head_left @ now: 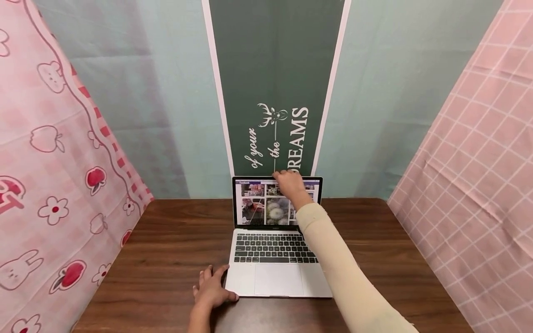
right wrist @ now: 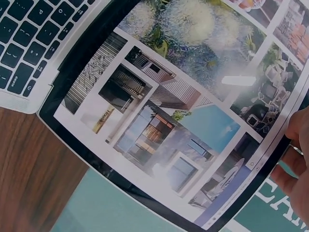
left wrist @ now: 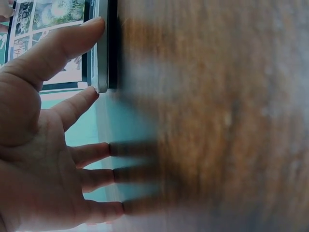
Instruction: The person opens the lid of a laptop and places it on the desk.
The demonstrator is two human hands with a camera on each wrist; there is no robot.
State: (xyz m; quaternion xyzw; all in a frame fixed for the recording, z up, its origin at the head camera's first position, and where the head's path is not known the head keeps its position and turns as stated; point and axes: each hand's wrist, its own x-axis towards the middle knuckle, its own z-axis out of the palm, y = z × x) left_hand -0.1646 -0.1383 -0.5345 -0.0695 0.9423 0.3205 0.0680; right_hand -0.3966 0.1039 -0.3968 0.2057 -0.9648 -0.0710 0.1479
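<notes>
A silver laptop [head_left: 278,279] stands raised on the table, its lit screen [right wrist: 193,111] filled with a grid of pictures. At the middle of the lid's top edge, my right hand [head_left: 290,184] grips the rim, the thumb on the screen side and the fingers [right wrist: 285,179] behind it. My left hand [head_left: 211,290] lies by the laptop's front left corner with its fingers spread. In the left wrist view, its thumb [left wrist: 72,46] touches the base's front edge and the index fingertip reaches the corner, while the other fingers rest on the table. My right forearm hides part of the keyboard.
The brown wooden table [head_left: 179,245] extends on both sides of the laptop. Behind it hangs a green cloth [head_left: 275,55] with white lettering and a deer head. Pink patterned cloths [head_left: 54,152] enclose the left and right sides.
</notes>
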